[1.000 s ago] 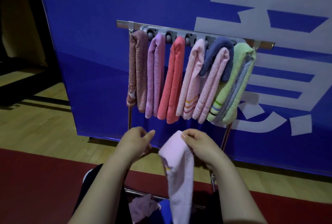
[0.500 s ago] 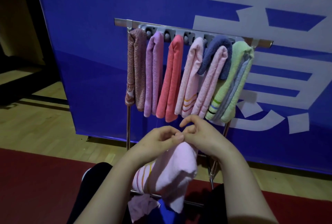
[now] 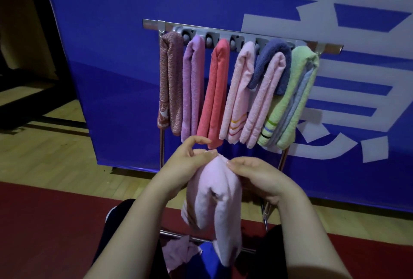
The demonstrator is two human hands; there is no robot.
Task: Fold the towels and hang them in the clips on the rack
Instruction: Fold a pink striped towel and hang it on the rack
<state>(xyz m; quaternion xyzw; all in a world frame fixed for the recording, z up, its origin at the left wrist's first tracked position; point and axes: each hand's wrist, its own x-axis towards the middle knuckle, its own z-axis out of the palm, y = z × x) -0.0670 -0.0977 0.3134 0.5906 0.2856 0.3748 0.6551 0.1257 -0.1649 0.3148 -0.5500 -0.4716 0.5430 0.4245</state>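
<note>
Towel (image 3: 214,200) hangs doubled near the person, below the rack (image 3: 152,25), left hand (image 3: 187,164) and right hand (image 3: 257,176) each pinching its top fold, probably to keep it narrow for a clip (image 3: 209,41).

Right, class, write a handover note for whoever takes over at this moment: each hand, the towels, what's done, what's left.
Left hand: pinches the top of the pink towel.
Right hand: pinches it alongside.
Pink towel: folded, held in front of the rack, not yet clipped.
Done: a row of towels hangs from the rack.
Left: clip the pink towel; fold the loose cloth at the rack's foot.
</note>
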